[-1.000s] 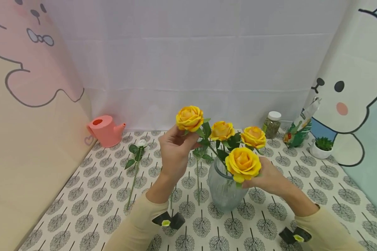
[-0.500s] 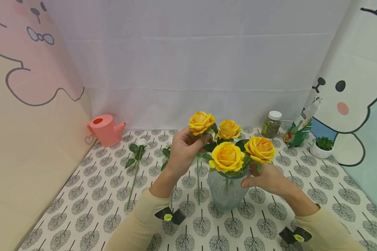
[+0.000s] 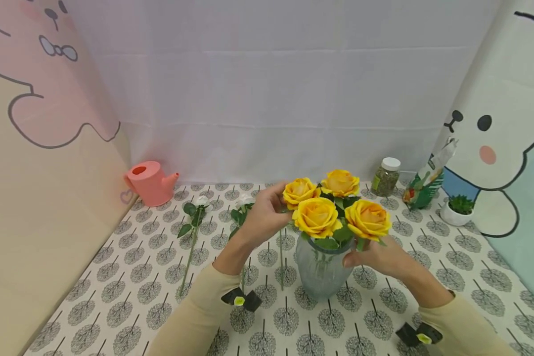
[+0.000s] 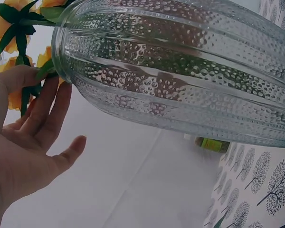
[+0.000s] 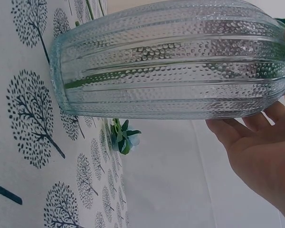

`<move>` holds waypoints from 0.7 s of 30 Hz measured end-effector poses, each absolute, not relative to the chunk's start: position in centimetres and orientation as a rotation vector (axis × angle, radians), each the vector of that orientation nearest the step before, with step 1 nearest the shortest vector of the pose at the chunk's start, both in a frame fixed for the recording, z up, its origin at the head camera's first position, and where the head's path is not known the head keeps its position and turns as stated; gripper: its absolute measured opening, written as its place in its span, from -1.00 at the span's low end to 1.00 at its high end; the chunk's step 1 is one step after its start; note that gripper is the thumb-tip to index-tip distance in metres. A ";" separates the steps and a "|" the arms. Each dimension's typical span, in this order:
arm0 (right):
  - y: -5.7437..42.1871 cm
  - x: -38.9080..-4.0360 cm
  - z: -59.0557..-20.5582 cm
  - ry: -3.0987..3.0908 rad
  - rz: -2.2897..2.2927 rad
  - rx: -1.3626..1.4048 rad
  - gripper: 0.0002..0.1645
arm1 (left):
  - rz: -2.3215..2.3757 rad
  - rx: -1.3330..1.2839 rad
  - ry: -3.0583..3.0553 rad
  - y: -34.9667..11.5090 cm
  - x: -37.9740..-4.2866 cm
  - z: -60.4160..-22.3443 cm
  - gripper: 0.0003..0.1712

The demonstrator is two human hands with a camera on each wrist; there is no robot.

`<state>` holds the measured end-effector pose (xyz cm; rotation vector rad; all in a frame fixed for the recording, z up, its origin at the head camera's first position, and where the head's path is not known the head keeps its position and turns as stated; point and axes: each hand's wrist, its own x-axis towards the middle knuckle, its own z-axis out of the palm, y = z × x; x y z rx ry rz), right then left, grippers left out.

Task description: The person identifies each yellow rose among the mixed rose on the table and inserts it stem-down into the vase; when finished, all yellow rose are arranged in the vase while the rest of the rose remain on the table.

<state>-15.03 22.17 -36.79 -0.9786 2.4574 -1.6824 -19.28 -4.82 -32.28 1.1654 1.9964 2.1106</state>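
Note:
A clear ribbed glass vase (image 3: 322,277) stands upright, with several yellow roses (image 3: 317,217) in its mouth. At the rim's left, my left hand (image 3: 264,215) pinches the yellow rose (image 3: 300,192) at the back left, just under its bloom. The left wrist view has the thumb and fingers of that hand (image 4: 28,123) around green stem and leaf beside the rim. My right hand (image 3: 380,257) holds the vase's neck from the right, partly hidden by a bloom. In the right wrist view, its fingers (image 5: 228,135) curl behind the bumpy glass (image 5: 171,61).
White roses with green stems (image 3: 195,227) lie on the tree-print cloth (image 3: 129,296) left of the vase. A pink watering can (image 3: 153,185) stands back left. Back right are a white-lidded jar (image 3: 385,179), a green-and-white bag (image 3: 427,183) and a small potted succulent (image 3: 458,210).
My left hand has moved right and down with its rose, whose bloom now sits low beside the others. The blooms have bunched closer over the rim. My right hand has stayed by the neck.

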 end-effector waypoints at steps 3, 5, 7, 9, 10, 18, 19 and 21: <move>22.0 -15.0 -36.7 2.471 -1.649 -0.924 -0.51 | 2.097 1.105 1.975 -4.7 -19.3 -32.4 -0.48; 22.0 -15.0 -36.6 2.476 -1.632 -0.895 -0.48 | 2.098 1.067 1.960 -4.5 -19.2 -32.4 -0.44; 22.1 -14.9 -36.6 2.469 -1.636 -0.879 -0.39 | 2.095 1.032 1.950 -4.3 -19.1 -32.5 -0.40; 22.1 -14.8 -36.6 2.464 -1.642 -0.882 -0.33 | 2.090 1.007 1.934 -4.2 -19.1 -32.5 -0.36; 22.1 -14.7 -36.6 2.469 -1.642 -0.891 -0.29 | 2.089 0.994 1.925 -4.2 -19.1 -32.5 -0.34; 22.0 -14.0 -36.3 2.647 -1.413 -0.868 -0.10 | 1.965 0.999 1.976 -5.2 -19.2 -32.2 -0.32; 22.1 -13.9 -36.2 2.665 -1.378 -0.894 -0.05 | 1.950 1.001 1.983 -5.3 -19.1 -32.2 -0.33; 22.6 -13.8 -36.0 2.685 -1.304 -0.962 0.05 | 1.935 0.981 1.995 -5.7 -19.0 -32.2 -0.37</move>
